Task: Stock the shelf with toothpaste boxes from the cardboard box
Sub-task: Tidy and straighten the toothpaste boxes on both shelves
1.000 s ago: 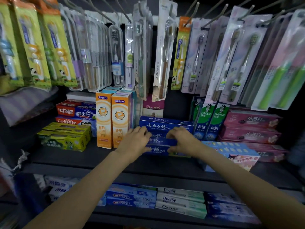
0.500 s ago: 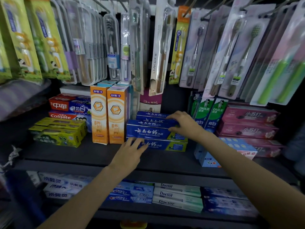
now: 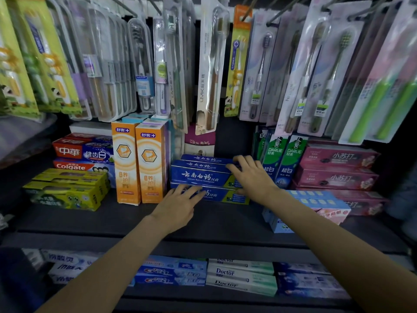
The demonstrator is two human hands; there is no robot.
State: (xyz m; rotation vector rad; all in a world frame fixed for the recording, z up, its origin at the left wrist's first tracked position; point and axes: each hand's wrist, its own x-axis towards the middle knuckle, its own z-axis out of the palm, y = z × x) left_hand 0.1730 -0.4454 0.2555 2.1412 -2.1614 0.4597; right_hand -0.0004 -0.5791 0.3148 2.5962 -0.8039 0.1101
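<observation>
Blue toothpaste boxes (image 3: 203,177), spread fingers (image 3: 191,192) touching

- Stack of long blue cardboard toothpaste boxes (image 3: 203,177) with white Chinese lettering, lying flat lengthwise, one upon another, fronts facing out.
- Dark shelf board (image 3: 112,220) carries the stack mid-shelf, between upright orange boxes and green ones.
</observation>
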